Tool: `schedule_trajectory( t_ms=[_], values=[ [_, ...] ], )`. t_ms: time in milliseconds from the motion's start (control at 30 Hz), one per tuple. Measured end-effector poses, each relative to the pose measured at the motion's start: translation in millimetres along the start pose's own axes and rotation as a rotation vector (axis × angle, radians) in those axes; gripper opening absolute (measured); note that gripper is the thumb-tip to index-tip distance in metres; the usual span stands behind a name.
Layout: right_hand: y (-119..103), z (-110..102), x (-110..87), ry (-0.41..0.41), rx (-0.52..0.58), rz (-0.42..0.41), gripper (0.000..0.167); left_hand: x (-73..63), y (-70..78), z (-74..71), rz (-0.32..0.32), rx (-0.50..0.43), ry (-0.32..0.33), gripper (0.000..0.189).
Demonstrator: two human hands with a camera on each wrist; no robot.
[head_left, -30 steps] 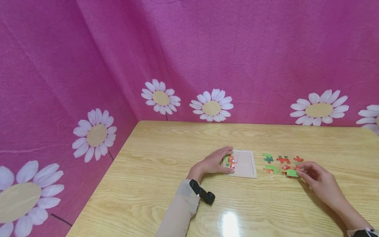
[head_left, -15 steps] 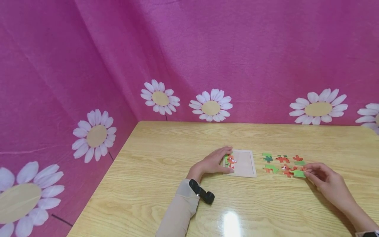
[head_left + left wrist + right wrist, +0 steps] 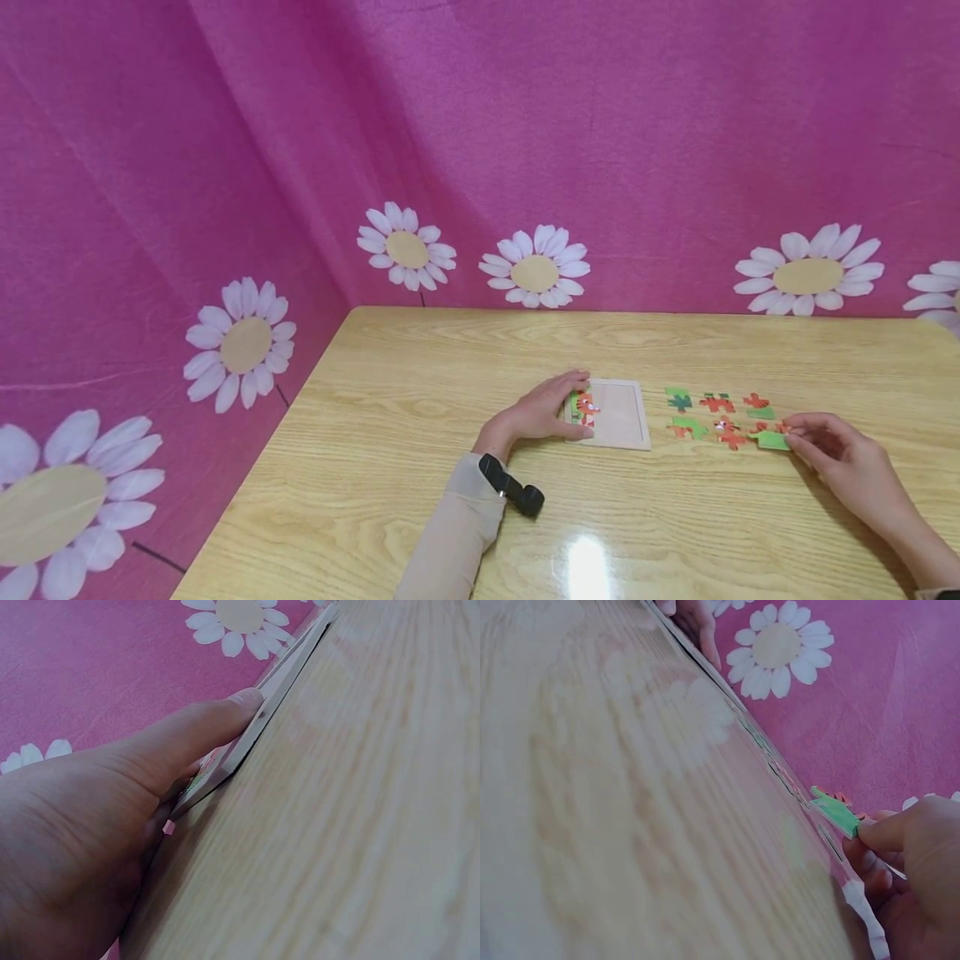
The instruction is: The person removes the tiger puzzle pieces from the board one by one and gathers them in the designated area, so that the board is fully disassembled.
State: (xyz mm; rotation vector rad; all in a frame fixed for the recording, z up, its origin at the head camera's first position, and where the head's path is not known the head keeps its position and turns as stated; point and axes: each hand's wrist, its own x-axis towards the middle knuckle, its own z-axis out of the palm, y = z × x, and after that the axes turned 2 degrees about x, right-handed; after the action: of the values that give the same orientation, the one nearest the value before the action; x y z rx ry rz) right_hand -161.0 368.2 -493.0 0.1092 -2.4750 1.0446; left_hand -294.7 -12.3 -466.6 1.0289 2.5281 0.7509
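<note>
In the head view, my left hand (image 3: 536, 410) holds the left side of a shallow wooden puzzle tray (image 3: 622, 415), its thumb at the near edge and its fingers at the far edge. Orange and green puzzle pieces (image 3: 583, 407) lie along the tray's left end. My right hand (image 3: 855, 467) pinches a green and orange puzzle piece (image 3: 773, 440) between thumb and fingers at its right end. In the right wrist view, this held piece (image 3: 836, 815) appears tilted above the table. The left wrist view shows my left thumb (image 3: 217, 720) along the tray's rim.
Several loose puzzle pieces lie right of the tray, among them a green one (image 3: 678, 400), an orange one (image 3: 717, 404) and another orange one (image 3: 727, 433). A pink cloth with daisies (image 3: 600, 150) hangs behind the wooden table (image 3: 480, 342).
My right hand has moved to the right with the pinched piece, uncovering the loose pieces it overlapped before. The left hand and tray stay in place.
</note>
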Motion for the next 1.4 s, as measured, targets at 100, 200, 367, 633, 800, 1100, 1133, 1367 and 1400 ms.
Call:
schedule_trajectory(
  t_ms=[100,200,367,633,800,1100,1133,1367,1400],
  values=[
    [0.5,-0.4,0.7,-0.002,-0.001,0.006,0.023,0.6,-0.6,0.0,0.002,-0.001,-0.002,0.079],
    [0.7,-0.6,1.6,-0.007,-0.003,0.013,0.022,0.3,-0.8,0.1,0.001,-0.009,-0.004,0.079],
    [2.3,-0.6,2.4,-0.011,0.005,0.019,0.020,-0.1,-1.4,0.6,0.008,-0.001,0.002,0.079],
    [6.8,-1.0,3.3,-0.034,0.006,0.039,0.020,-0.2,-1.3,0.8,0.013,0.006,0.005,0.078],
    [8.4,-2.0,4.2,-0.047,0.006,0.034,0.017,0.2,-1.1,1.0,0.013,0.010,0.004,0.078],
    [9.4,-0.5,3.3,-0.085,-0.022,0.066,0.020,0.2,-2.1,1.2,0.019,0.017,0.007,0.078],
    [9.2,-0.3,3.6,-0.090,-0.030,0.070,0.020,0.2,-2.4,1.3,0.020,0.013,0.006,0.078],
    [7.3,0.4,5.4,-0.117,-0.081,0.084,0.020,0.1,-3.1,1.3,0.027,0.019,0.005,0.078],
    [7.0,0.4,5.8,-0.119,-0.087,0.083,0.019,0.1,-3.0,1.3,0.028,0.020,0.005,0.078]
  ],
)
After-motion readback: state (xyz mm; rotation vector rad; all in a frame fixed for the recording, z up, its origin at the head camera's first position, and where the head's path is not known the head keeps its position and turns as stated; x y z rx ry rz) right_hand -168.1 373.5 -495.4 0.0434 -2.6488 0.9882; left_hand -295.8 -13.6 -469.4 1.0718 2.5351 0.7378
